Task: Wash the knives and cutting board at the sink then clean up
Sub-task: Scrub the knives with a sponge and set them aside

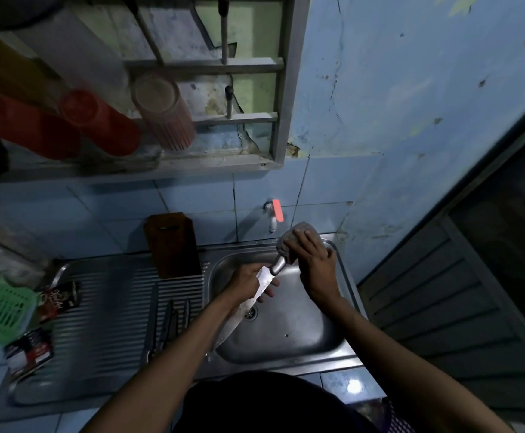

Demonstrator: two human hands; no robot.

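Over the steel sink basin I hold a large knife with a metal handle. My left hand grips its broad blade from the left. My right hand holds a grey cloth or sponge wrapped round the end of the handle. A brown wooden cutting board stands upright against the tiled wall at the back of the drainboard. Several dark knives lie on the ribbed drainboard left of the basin.
A wall tap with an orange lever sits above the basin. A green plastic basket and two dark sachets lie at the left. A shelf with red tumblers hangs above. A dark louvred door is on the right.
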